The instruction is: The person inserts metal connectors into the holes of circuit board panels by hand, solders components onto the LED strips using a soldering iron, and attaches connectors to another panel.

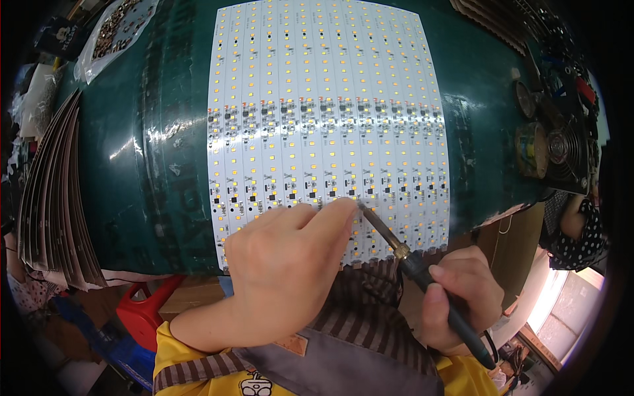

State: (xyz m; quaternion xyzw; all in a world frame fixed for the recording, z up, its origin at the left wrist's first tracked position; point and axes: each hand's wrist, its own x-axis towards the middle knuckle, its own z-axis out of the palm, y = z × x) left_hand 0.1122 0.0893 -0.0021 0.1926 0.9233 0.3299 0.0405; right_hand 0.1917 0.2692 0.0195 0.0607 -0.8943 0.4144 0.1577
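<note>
A white panel of LED circuit-board strips lies on the green table mat, carrying rows of small yellow LEDs and black components. My left hand is over the panel's near part, its fingers closed in a pinch; whatever they may hold is hidden. Gripped like a pen in my right hand is a soldering iron with a dark handle. Its metal tip slants up to the left and ends right beside my left fingertips, over a row of black components. Whether the tip touches the board cannot be made out.
Stacked panels stand at the left, with more panels at the far right. A clear bag of small parts lies far left. A small fan sits at the right edge, near a person in polka-dot fabric. Below left is a red stool.
</note>
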